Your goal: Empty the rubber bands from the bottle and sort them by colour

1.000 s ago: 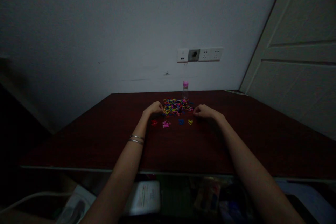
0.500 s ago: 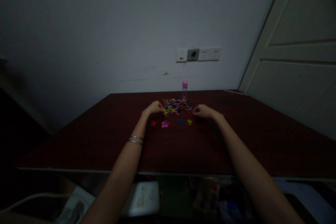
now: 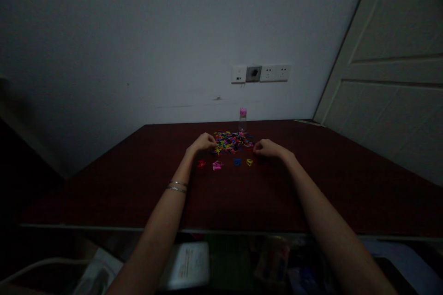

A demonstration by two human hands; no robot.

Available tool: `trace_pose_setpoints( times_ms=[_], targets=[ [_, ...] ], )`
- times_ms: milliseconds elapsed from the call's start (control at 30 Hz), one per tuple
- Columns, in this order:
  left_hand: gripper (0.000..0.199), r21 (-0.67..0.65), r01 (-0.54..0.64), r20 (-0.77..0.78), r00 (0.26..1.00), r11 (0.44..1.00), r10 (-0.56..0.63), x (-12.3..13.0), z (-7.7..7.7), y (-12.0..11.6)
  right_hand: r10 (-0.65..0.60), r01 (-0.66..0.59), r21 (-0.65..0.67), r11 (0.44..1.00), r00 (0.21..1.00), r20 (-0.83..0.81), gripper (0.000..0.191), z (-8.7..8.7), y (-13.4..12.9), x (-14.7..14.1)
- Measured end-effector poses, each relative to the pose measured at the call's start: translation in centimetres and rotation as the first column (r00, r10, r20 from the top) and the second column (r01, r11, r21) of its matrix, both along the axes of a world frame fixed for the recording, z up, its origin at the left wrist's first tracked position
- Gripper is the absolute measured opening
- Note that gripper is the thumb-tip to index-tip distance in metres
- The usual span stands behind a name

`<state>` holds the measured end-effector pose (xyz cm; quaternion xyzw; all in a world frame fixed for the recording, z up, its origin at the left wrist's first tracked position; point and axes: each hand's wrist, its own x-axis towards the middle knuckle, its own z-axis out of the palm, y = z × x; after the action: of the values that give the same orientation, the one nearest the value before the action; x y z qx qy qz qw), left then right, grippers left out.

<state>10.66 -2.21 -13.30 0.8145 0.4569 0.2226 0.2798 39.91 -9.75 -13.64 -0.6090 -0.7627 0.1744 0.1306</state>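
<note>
A loose pile of small coloured rubber bands (image 3: 230, 142) lies on the dark red table (image 3: 221, 198). At the pile's left edge my left hand (image 3: 205, 142) has its fingers pinched together, touching or nearly touching the bands. On the other side, my right hand (image 3: 268, 147) is closed in a pinch by the right edge. What either hand holds is too small and dark to see. Nearer me lie small separate groups: red bands (image 3: 201, 163), pink bands (image 3: 217, 165), blue bands (image 3: 237, 162) and yellow bands (image 3: 249, 162).
Behind the pile stands a clear bottle with a pink cap (image 3: 242, 120). Wall sockets (image 3: 275, 73) are above it, and a white door (image 3: 391, 83) is on the right. Below the table edge, an open drawer holds a white box (image 3: 190, 265) and other items.
Both hands stay at the two sides of the pile, almost unmoved. The view has shifted very slightly; the colour groups look the same.
</note>
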Motion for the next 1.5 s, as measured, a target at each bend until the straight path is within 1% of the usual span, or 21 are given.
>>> trace_pose_setpoints(
  times_ms=[100, 267, 400, 500, 567, 633, 733, 833, 967, 1067, 1133, 1200, 1267, 1333, 1400, 1500],
  targets=[
    [0.016, -0.044, 0.046, 0.066, 0.997, 0.998, -0.043, 0.3, 0.1, -0.1, 0.008, -0.008, -0.001, 1.000, 1.000, -0.004, 0.023, 0.0, 0.0, 0.1],
    [0.020, -0.147, 0.066, 0.125, 0.991, 0.987, -0.048, 1.3, 0.8, -0.9, 0.007, -0.007, 0.001, 1.000, 1.000, -0.010, 0.022, 0.0, 0.0, 0.2],
    [0.018, -0.178, 0.124, 0.185, 0.979, 0.976, -0.090, 2.6, 1.3, -1.9, -0.014, 0.014, -0.012, 1.000, 1.000, -0.014, 0.021, 0.0, 0.0, 0.2],
    [0.025, -0.204, 0.163, 0.224, 0.968, 0.965, -0.116, 4.1, 1.2, -2.6, -0.013, 0.013, -0.019, 1.000, 1.000, -0.007, 0.021, 0.1, 0.0, 0.1],
    [0.032, -0.218, 0.207, 0.234, 0.960, 0.954, -0.155, 5.3, 0.8, -2.9, -0.001, 0.001, -0.008, 1.000, 1.000, -0.006, 0.021, 0.1, -0.1, 0.0],
    [0.035, -0.212, 0.247, 0.228, 0.953, 0.945, -0.198, 6.5, 0.1, -3.1, 0.007, -0.007, 0.001, 1.000, 1.000, -0.013, 0.022, 0.0, -0.1, 0.1],
    [0.032, -0.178, 0.293, 0.199, 0.946, 0.939, -0.257, 8.2, -0.8, -3.4, 0.009, -0.009, 0.007, 1.000, 1.000, -0.008, 0.022, 0.0, -0.1, 0.1],
    [0.033, -0.140, 0.358, 0.177, 0.926, 0.923, -0.332, 9.5, -1.3, -3.9, 0.009, -0.009, 0.013, 1.000, 1.000, -0.004, 0.023, 0.1, -0.1, 0.1],
    [0.043, -0.066, 0.438, 0.155, 0.892, 0.897, -0.424, 10.4, -1.6, -4.3, -0.008, 0.009, 0.029, 1.000, 0.999, -0.032, 0.025, 0.3, -0.4, 0.0],
    [0.051, -0.048, 0.460, 0.132, 0.883, 0.887, -0.451, 10.6, -1.8, -4.3, -0.035, 0.036, 0.033, 0.999, 0.999, -0.040, 0.025, 0.6, -0.7, -0.2],
    [0.056, -0.063, 0.461, 0.131, 0.883, 0.885, -0.450, 10.6, -1.8, -4.1, -0.061, 0.062, 0.017, 0.998, 0.996, -0.067, 0.024, 0.7, -0.9, -0.3],
    [0.056, -0.086, 0.458, 0.138, 0.885, 0.885, -0.444, 10.5, -1.6, -3.9, -0.071, 0.073, 0.015, 0.997, 0.992, -0.102, 0.024, 0.8, -1.1, -0.4],
    [0.052, -0.097, 0.450, 0.152, 0.888, 0.888, -0.434, 10.2, -1.4, -3.5, -0.057, 0.064, 0.043, 0.997, 0.989, -0.134, 0.024, 0.9, -1.1, -0.3],
    [0.045, -0.093, 0.409, 0.169, 0.905, 0.908, -0.391, 9.6, -1.2, -2.9, -0.040, 0.054, 0.083, 0.995, 0.986, -0.162, 0.025, 1.0, -0.8, -0.1],
    [0.037, -0.069, 0.312, 0.186, 0.937, 0.948, -0.295, 8.7, -1.1, -2.0, -0.049, 0.068, 0.102, 0.992, 0.982, -0.183, 0.025, 1.1, -0.3, 0.2],
    [0.028, 0.017, 0.084, 0.223, 0.971, 0.996, -0.086, 6.7, -1.2, -0.4, -0.075, 0.097, 0.111, 0.989, 0.981, -0.181, 0.024, 1.3, 0.7, 0.7]
  ],
)
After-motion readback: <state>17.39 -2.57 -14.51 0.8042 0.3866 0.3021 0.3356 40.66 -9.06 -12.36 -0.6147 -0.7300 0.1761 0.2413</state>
